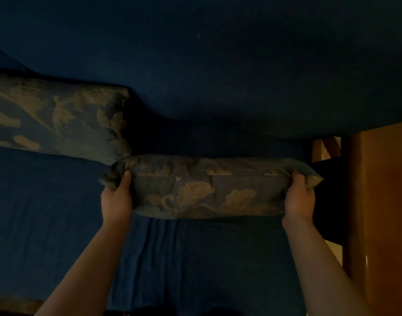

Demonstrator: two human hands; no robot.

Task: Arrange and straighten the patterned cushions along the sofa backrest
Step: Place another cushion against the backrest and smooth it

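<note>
Cushion [209,188] with the leaf pattern sits in front of the sofa backrest [218,65], lying lengthwise over the blue seat cover [47,224], and I have it clamped at both ends: my left hand [116,197] is closed round its left end and my right hand [300,197] round its right end, thumbs on top. A second cushion [58,119] leans against the backrest to the left, its corner touching the held one, and a wooden cabinet [382,213] stands right of the backrest
</note>
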